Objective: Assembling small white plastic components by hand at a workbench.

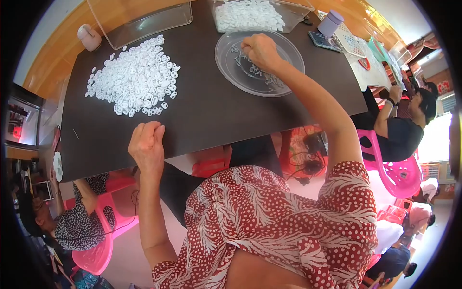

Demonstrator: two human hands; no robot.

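Observation:
My right hand [262,52] reaches over a round clear plastic tray [230,71], its fingertips pinched together above small grey metal pieces [257,72] like screws or pins. Whatever sits between those fingertips, if anything, is hidden. My left hand [147,146] is closed at the near edge of the dark table [207,113], thumb against the curled fingers. What it holds, if anything, I cannot make out. Beyond that hand, to the left, spreads a heap of small white oval plastic pieces [137,77] with holes in them.
At the far edge stand a clear bin [161,23] and another holding white pieces [249,17]. A pink object [89,37] is far left. A phone [325,41] and a lavender lidded cup [330,23] are far right. People sit on pink chairs [397,171] at both sides.

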